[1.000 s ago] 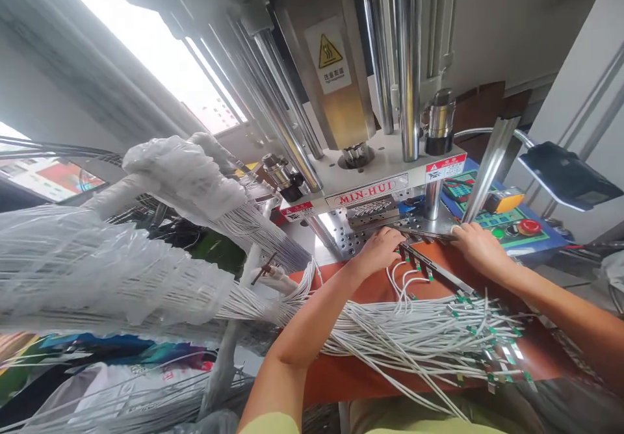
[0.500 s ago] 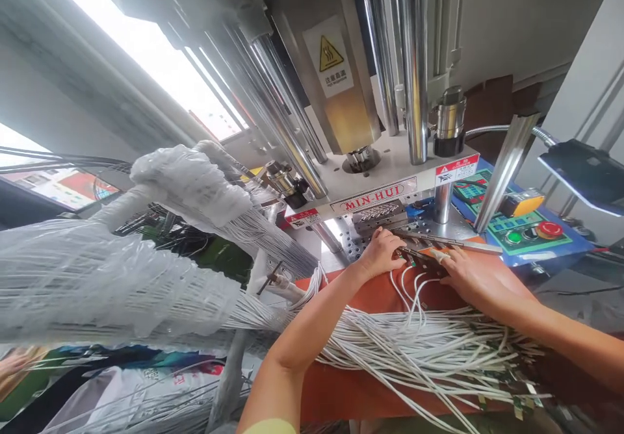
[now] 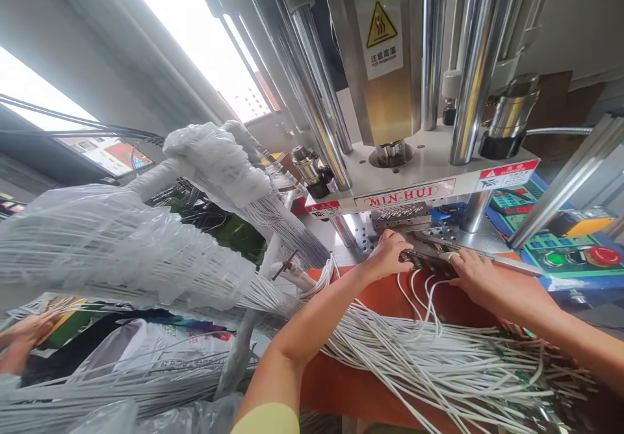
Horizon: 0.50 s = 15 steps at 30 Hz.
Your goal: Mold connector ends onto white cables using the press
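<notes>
In the head view, my left hand [image 3: 391, 256] is closed on the left end of a dark metal fixture bar [image 3: 428, 262]. My right hand [image 3: 472, 270] grips the same bar at its right end, fingers bent over the edge; the fingertips are partly hidden. Several white cables [image 3: 414, 294] curve down from the bar, with a bit of green at their ends. Just behind it lies a longer metal strip [image 3: 517, 266]. Below my hands, a thick bundle of white cables [image 3: 409, 356] spreads over the orange-red work surface [image 3: 336, 382].
A press [image 3: 404, 190] with steel columns and a heat-warning label stands ahead, a ridged metal mould block [image 3: 400, 216] on its bed. Right of it is a control panel [image 3: 580, 252] with a red emergency button. Plastic-wrapped cable bundles [image 3: 121, 245] fill the left, near another person's hand [image 3: 24, 340].
The camera view has shifted, so the press now sits further right and looks larger. Both hands stay at the fixture bar, with only small finger movement.
</notes>
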{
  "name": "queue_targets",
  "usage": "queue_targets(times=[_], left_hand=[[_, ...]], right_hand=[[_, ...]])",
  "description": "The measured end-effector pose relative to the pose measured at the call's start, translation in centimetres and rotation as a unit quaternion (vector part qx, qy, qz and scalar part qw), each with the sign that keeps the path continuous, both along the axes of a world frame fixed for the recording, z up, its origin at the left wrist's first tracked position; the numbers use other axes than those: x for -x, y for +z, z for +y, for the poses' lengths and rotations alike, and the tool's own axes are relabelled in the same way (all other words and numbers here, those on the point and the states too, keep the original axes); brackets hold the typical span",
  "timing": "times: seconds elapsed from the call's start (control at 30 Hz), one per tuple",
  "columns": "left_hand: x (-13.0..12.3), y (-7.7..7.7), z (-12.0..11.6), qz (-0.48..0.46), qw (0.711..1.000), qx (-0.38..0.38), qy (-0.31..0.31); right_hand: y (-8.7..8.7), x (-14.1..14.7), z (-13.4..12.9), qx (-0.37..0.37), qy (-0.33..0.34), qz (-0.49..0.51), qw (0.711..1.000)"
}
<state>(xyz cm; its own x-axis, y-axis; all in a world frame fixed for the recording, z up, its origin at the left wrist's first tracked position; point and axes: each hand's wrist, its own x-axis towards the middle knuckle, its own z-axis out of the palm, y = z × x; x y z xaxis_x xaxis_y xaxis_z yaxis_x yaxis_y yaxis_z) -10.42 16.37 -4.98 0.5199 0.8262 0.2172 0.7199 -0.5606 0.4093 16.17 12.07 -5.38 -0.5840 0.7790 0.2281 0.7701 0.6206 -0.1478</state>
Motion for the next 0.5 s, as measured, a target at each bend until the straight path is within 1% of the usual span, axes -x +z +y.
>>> queue_targets(times=[0.07, 0.13, 0.2, 0.3, 0.37, 0.4, 0.5], left_hand=[[0.1, 0.2, -0.1, -0.006, 1.0, -0.005, 0.001], [0.3, 0.8, 0.1, -0.012, 1.0, -0.017, 0.008], [0.6, 1.6, 0.8, -0.022, 0.999, -0.038, 0.024], [1.3, 3.0, 2.7, -0.047, 0.995, -0.062, 0.057], [1.9, 3.7, 4.3, -0.062, 0.994, -0.044, 0.082], [2.1, 3.9, 5.1, -0.068, 0.992, -0.023, 0.101], [2.7, 4.1, 7.1, -0.082, 0.98, 0.039, 0.176]], right_hand=[[-0.5, 0.0, 0.7, 0.001, 0.004, -0.008, 1.0], [-0.5, 0.0, 2.0, 0.008, 0.007, -0.012, 1.0], [0.1, 0.2, 3.9, 0.003, 0.016, -0.02, 1.0], [1.8, 0.8, 7.4, -0.045, 0.043, -0.029, 0.998], [2.7, 1.5, 9.9, -0.07, 0.055, -0.016, 0.996], [3.0, 2.0, 11.1, -0.077, 0.058, -0.006, 0.995], [3.4, 3.5, 14.6, -0.094, 0.072, 0.026, 0.993]])
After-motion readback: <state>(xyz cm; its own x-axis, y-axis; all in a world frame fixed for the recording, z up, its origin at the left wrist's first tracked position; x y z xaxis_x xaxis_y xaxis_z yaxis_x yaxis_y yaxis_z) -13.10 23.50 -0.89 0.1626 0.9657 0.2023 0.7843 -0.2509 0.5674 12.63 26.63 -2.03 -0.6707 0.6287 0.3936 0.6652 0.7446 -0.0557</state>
